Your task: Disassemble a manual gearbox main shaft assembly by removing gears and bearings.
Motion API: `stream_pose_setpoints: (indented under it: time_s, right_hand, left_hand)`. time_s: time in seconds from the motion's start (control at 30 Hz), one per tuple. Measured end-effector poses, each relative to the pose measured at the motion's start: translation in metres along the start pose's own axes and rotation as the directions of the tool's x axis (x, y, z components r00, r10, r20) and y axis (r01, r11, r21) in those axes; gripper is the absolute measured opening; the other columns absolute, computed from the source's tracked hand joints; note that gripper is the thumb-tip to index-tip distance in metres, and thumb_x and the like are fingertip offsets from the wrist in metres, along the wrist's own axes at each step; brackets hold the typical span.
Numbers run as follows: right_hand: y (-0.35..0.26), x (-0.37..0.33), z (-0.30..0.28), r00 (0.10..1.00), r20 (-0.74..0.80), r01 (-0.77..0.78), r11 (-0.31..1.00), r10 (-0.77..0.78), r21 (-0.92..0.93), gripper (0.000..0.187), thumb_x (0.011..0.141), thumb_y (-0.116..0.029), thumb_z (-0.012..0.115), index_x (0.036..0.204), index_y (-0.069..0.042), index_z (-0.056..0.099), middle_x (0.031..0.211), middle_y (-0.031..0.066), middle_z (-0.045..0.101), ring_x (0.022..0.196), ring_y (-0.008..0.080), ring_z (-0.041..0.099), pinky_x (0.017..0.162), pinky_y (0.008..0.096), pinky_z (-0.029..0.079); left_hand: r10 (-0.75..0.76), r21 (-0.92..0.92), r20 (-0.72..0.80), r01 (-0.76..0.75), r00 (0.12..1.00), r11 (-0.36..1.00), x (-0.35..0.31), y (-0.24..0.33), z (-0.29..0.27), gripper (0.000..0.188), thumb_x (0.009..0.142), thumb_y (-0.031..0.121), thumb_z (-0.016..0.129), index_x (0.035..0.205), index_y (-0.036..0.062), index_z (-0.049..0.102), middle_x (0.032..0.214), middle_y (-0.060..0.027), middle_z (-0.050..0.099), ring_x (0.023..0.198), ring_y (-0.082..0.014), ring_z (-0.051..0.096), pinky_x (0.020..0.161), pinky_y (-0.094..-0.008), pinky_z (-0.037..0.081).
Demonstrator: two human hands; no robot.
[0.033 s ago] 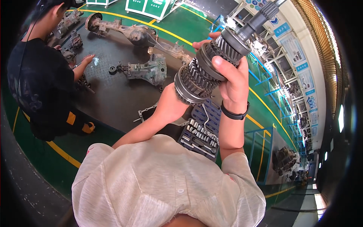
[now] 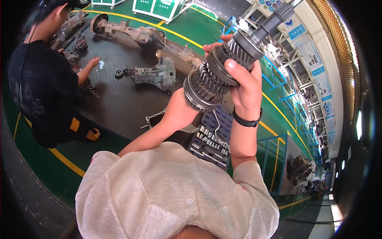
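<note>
A transmission gear shaft (image 2: 211, 75), stacked with dark toothed gears and rings, is held up slantwise before me, its splined end pointing to the upper right. My right hand (image 2: 245, 81) wraps round its middle, the thumb lying across a gear and fingertips showing on the far side. At the lower end, beside a smooth metal ring, my left hand (image 2: 181, 109) grips the shaft assembly; its fingers are hidden behind the gears. A black band circles my right wrist. Beneath the shaft lies an open socket set (image 2: 209, 140) with a bent handle tool resting across it.
On the dark workbench (image 2: 115, 99) are a gearbox housing (image 2: 155, 74), a small round bearing-like part (image 2: 118, 73), a flat metal frame (image 2: 153, 118) and a long axle (image 2: 147, 38). A co-worker (image 2: 43, 79) in black stands at the left. Another metal assembly (image 2: 301, 168) sits at the right.
</note>
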State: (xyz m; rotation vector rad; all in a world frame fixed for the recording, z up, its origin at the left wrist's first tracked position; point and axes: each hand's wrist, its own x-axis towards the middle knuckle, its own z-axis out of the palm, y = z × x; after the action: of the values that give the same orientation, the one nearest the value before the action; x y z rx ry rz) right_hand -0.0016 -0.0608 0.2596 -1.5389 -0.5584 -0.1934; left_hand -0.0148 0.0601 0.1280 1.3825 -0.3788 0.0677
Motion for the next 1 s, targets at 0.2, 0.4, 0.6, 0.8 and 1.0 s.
stream_pose_setpoints:
  time_s: [0.2,0.4,0.6,0.8,1.0]
  right_hand:
    - [0.004,-0.009,-0.007,0.999,-0.027,0.034,0.996,-0.032,0.082,0.063,0.088,-0.037,0.067,0.129,0.007,0.047,0.117,0.0254,0.062,0.109,0.0356,0.064,0.096,0.0443,0.052]
    - [0.01,-0.016,-0.018,0.996,0.085,0.016,1.0,-0.017,0.021,0.082,0.091,-0.059,0.056,0.139,0.006,0.038,0.127,0.027,0.057,0.116,0.0323,0.061,0.099,0.0419,0.049]
    - [-0.055,0.001,-0.065,0.867,-0.128,0.486,0.874,-0.482,0.008,0.091,0.093,-0.06,0.049,0.146,0.008,0.023,0.139,0.0294,0.046,0.133,0.0378,0.045,0.115,0.052,0.03]
    - [-0.122,0.06,-0.015,0.921,-0.005,0.388,0.919,-0.39,-0.066,0.055,0.103,-0.04,0.043,0.122,0.01,0.053,0.115,0.0263,0.062,0.103,0.034,0.064,0.087,0.0426,0.055]
    - [-0.081,0.065,-0.049,0.97,0.199,0.061,0.936,-0.137,0.346,0.043,0.106,-0.037,0.036,0.103,0.001,0.056,0.092,0.0173,0.068,0.086,0.0265,0.068,0.078,0.0354,0.057]
  left_hand:
    - [-0.017,0.032,0.016,0.017,1.0,0.999,-0.003,0.004,0.004,0.029,0.084,0.014,0.071,0.104,-0.0048,0.063,0.097,-0.015,0.072,0.089,-0.0152,0.065,0.081,-0.0337,0.05]
    - [-0.006,0.013,-0.002,0.006,1.0,1.0,-0.007,-0.007,0.004,0.03,0.082,0.012,0.071,0.106,-0.0039,0.064,0.098,-0.0169,0.071,0.093,-0.023,0.068,0.083,-0.0347,0.05]
    - [-0.024,0.069,0.038,0.021,0.999,0.997,-0.012,-0.011,0.002,0.029,0.081,0.01,0.071,0.105,-0.0041,0.064,0.097,-0.0167,0.072,0.091,-0.0233,0.069,0.082,-0.035,0.051]
    - [-0.036,0.07,-0.038,0.039,0.999,0.997,-0.013,-0.022,-0.004,0.029,0.08,0.008,0.071,0.105,-0.0054,0.064,0.096,-0.0164,0.072,0.09,-0.0207,0.068,0.082,-0.0341,0.051]
    - [-0.054,0.081,-0.066,0.06,0.996,0.995,-0.026,-0.037,-0.01,0.034,0.08,0.006,0.07,0.111,-0.0046,0.063,0.1,-0.0186,0.072,0.096,-0.0245,0.069,0.085,-0.034,0.051]
